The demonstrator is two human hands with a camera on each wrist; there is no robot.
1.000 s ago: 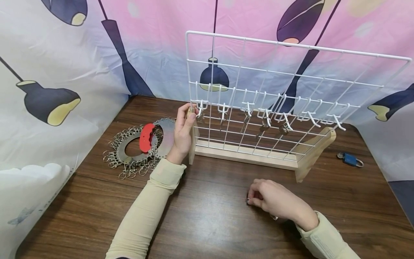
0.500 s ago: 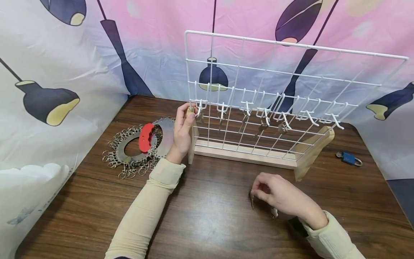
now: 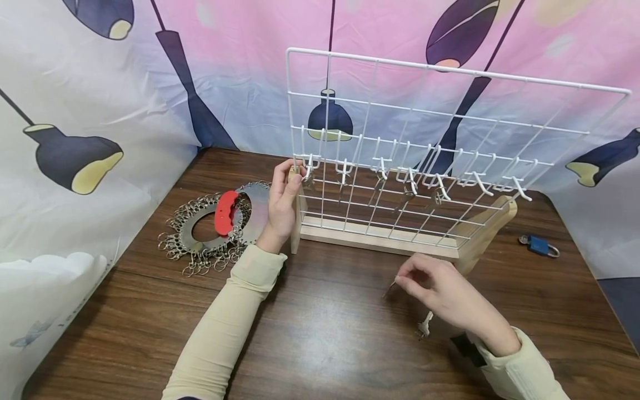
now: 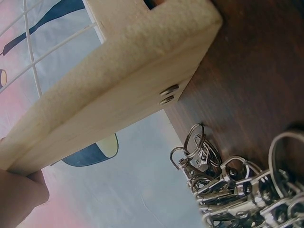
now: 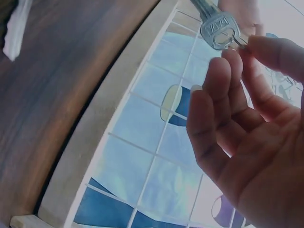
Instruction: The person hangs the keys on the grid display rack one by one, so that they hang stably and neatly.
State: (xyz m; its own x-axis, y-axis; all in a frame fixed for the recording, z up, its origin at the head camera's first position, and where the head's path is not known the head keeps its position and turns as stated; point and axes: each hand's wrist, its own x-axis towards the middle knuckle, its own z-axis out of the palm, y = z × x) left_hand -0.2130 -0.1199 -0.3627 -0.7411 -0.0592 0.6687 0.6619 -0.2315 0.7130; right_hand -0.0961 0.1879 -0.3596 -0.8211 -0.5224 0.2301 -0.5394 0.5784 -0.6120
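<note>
My left hand (image 3: 283, 203) grips the left wooden upright of a white wire-grid rack (image 3: 377, 229). In the left wrist view the fingers (image 4: 23, 197) curl round the wooden upright (image 4: 109, 90). My right hand (image 3: 442, 286) pinches a small ring between thumb and fingertips, and a silver key (image 5: 221, 28) hangs from it. The same key (image 3: 389, 288) appears thin and edge-on in the head view, in front of the rack. Below the right hand, another key (image 3: 425, 326) seems to lie on the table. Several keys hang from the rack's white hooks (image 3: 412, 180).
Left of the rack lie metal ring plates (image 3: 192, 222) with many clasps and key rings and a red handle (image 3: 227, 213). A blue padlock (image 3: 539, 245) lies at the right. The brown table (image 3: 320, 333) meets a printed cloth backdrop (image 3: 240, 83).
My right hand has risen from the table and moved slightly right toward the rack, lifting the key. The other key below it has come into fuller view. My left hand stays put.
</note>
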